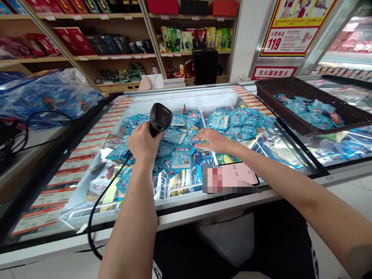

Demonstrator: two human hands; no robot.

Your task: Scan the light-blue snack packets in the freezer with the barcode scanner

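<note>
the left grip [143, 143] clasps the scanner [161, 116] by its handle, presumably to free its head; the right grip [213, 140] is among blue packets [180, 157] atop the freezer [180, 221]. whether it pinches one cannot be told.

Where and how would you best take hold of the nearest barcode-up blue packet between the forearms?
Probably pinch the packet by its near edge between thumb and fingertips, coming from the near right with the right hand. It looks thin and lies nearly flat on the pile, with that edge uncovered, while the left hand is wrapped around the black scanner.
</note>
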